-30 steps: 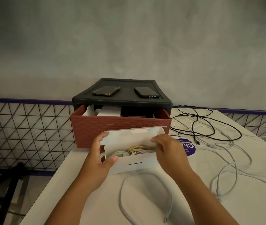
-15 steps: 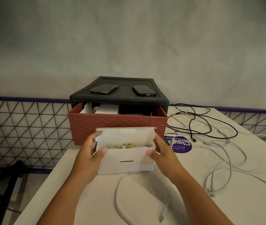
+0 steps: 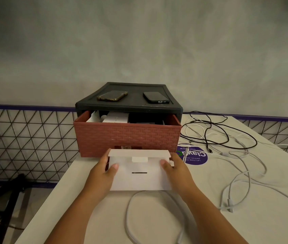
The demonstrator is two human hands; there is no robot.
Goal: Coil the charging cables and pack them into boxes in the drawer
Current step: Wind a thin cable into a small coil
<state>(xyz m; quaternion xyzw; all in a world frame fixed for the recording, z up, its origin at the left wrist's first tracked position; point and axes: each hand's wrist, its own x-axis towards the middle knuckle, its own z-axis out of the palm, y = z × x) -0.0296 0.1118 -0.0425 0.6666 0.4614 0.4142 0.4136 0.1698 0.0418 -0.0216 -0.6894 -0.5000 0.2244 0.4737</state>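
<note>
The pale table (image 3: 245, 226) carries everything. At its far left end stands a black drawer unit (image 3: 134, 88), its brick-red drawer (image 3: 127, 136) pulled out toward the near side. Inside the drawer, white boxes (image 3: 117, 118) fill the left part, while the right part is too dark to read.

To the right, well apart from the hands, loose cables sprawl over the table: a black cable (image 3: 227, 136) looped at the far side and white cables (image 3: 241, 166) trailing nearer. One more white cable (image 3: 129, 213) curves in a loop just near the box being handled.

That white box (image 3: 139, 182) sits on the table directly in front of the drawer, its lid folded down. The left hand (image 3: 102, 171) grips its left end and the right hand (image 3: 176, 171) its right end, each with the thumb on the near face and the fingers wrapped behind. The contents are hidden under the lid.

Two phones lie on top of the unit, one on the left (image 3: 112, 95) and one on the right (image 3: 155, 97).

The lid's small tab (image 3: 139, 159) hangs above the thin slot (image 3: 139, 172) and is not yet tucked in. This is probably where trouble lies: pressed off line, the tab could crumple against the face rather than enter. If the box is lifted while untucked, the lid may spring up and let the coil spill. The drawer's left side also looks crowded, so a forced fit could jam, and the near loop could be dragged along if it catches the box edge.
</note>
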